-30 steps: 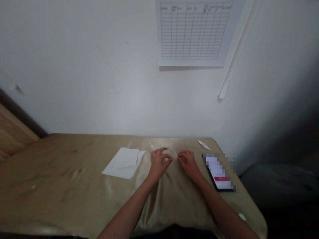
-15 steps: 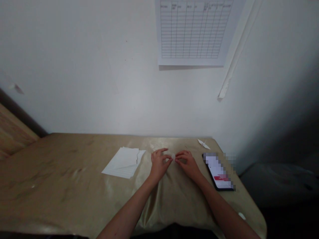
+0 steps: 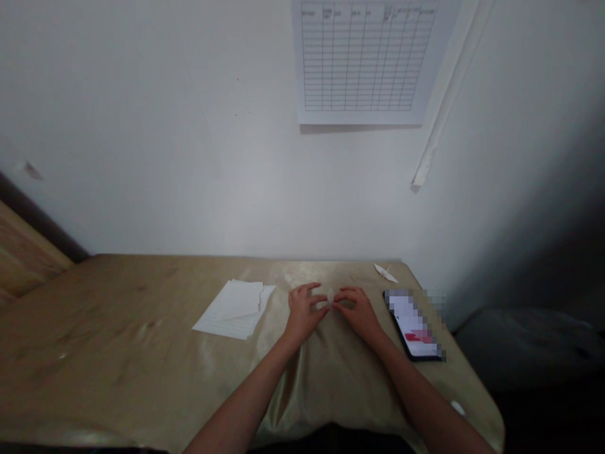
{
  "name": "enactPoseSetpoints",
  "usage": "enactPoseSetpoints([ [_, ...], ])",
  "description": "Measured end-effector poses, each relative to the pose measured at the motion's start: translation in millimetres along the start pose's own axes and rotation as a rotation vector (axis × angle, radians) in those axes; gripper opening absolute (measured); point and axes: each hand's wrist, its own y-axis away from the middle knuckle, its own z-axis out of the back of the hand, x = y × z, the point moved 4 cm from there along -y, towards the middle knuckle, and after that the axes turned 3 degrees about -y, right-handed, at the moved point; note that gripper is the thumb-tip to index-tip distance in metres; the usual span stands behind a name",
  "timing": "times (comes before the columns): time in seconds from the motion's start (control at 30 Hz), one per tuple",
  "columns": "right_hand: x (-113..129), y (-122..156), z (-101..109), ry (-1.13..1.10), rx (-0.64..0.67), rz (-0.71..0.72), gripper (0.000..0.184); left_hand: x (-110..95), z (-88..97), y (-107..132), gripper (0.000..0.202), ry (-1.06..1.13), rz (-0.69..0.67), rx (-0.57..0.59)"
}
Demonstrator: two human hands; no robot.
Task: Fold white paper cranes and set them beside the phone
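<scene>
Between my two hands is a small folded piece of white paper (image 3: 330, 297), held just above the cloth-covered table. My left hand (image 3: 301, 310) pinches its left side with thumb and index finger, the other fingers raised and curved. From the right, my right hand (image 3: 358, 310) grips the opposite edge between thumb and fingertips. The fingertips hide part of the paper, so its exact folded shape cannot be made out. Left of my hands lies a stack of white paper sheets (image 3: 229, 310), the top one with a torn edge.
A folded paper crane (image 3: 386, 273) lies near the table's back right corner. Below it rests a phone (image 3: 414, 328) with its screen lit. A small white object (image 3: 458, 408) sits by my right forearm. A printed chart (image 3: 362, 63) hangs on the wall behind the table (image 3: 118, 353).
My fingers have shifted slightly around the small paper, and a bit more of it shows between them. The other things on the table stay where they were.
</scene>
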Motion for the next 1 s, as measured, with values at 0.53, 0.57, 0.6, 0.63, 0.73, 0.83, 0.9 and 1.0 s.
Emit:
enactPoseSetpoints([
  [0.53, -3.9, 0.9, -1.4, 0.002, -0.034, -0.028, 0.008, -2.1, 1.2, 0.9, 0.006, -0.009, 0.044, 0.010],
  [0.57, -3.2, 1.1, -1.5, 0.002, -0.032, -0.029, 0.008, -1.9, 1.3, 0.9, 0.004, -0.005, 0.052, 0.011],
  [0.6, -2.4, 1.3, -1.7, 0.002, -0.029, -0.029, 0.008, -1.8, 1.3, 0.7, 0.003, -0.001, 0.061, 0.013],
  [0.63, -1.4, 1.6, -1.7, 0.003, -0.026, -0.029, 0.008, -1.7, 1.2, 0.6, 0.004, 0.002, 0.069, 0.016],
  [0.73, 1.1, 2.2, -2.2, 0.006, -0.016, -0.021, 0.007, -1.7, 0.3, 0.3, 0.006, 0.000, 0.082, 0.027],
  [0.83, 0.0, 2.1, -2.7, 0.002, -0.030, -0.013, 0.005, -2.0, -0.5, 0.5, 0.005, -0.018, 0.089, 0.038],
  [0.9, -2.8, 1.7, -2.9, 0.000, -0.054, -0.015, 0.004, -2.5, -0.4, 0.9, 0.004, -0.029, 0.094, 0.039],
  [1.0, -7.1, 1.8, -4.0, -0.004, -0.068, -0.033, 0.005, -3.8, 0.3, 1.8, 0.005, -0.033, 0.104, 0.050],
])
